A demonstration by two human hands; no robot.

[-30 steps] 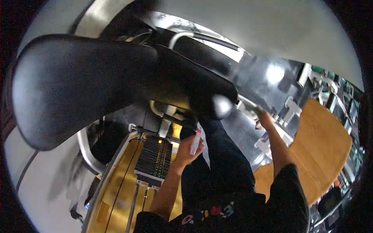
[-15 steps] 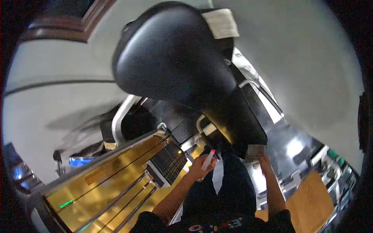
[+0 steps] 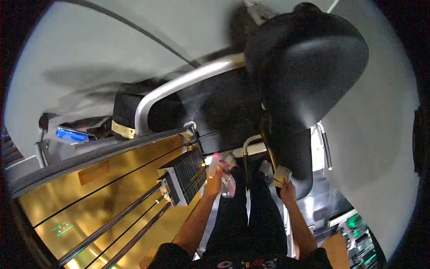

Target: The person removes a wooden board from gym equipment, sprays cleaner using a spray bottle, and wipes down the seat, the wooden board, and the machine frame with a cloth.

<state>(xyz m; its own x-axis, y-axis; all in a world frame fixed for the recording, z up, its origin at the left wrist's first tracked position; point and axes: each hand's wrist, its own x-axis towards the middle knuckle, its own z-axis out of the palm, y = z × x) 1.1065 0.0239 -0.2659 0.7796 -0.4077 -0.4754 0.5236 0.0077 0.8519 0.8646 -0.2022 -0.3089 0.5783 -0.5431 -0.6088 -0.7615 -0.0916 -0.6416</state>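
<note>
**Log desk:** Left hand, what do you have?

**Me:** I'm watching remotely through the head view. Left hand (image 3: 214, 183) grasps a translucent bottle (image 3: 213, 167), pink tip toward the top of my view. A clear rounded part (image 3: 228, 186) shows past the fingers; can't tell whether it belongs to the same piece. Bottle is held in the air, just beside the right-hand end of a black weight stack (image 3: 187, 177).

**Log desk:** And the right?

**Me:** Right hand (image 3: 288, 191) grasps a pale cloth (image 3: 282, 174) by its lower edge. In my view the cloth overlaps the left edge of a black pad (image 3: 316, 74), down at the narrow lower end. Can't tell how firmly it touches.

**Log desk:** Surroundings?

**Me:** Dark-trousered legs (image 3: 233, 224) between the forearms. Weight stack stands over a gold panel (image 3: 112, 197), metal rods (image 3: 112, 224) running from it to the panel's lower edge. Past the panel's upper edge, near the left corner: a blue object (image 3: 74, 135), too small to name. A pale tubular frame (image 3: 179, 86) curves up from there to the pad.
</note>
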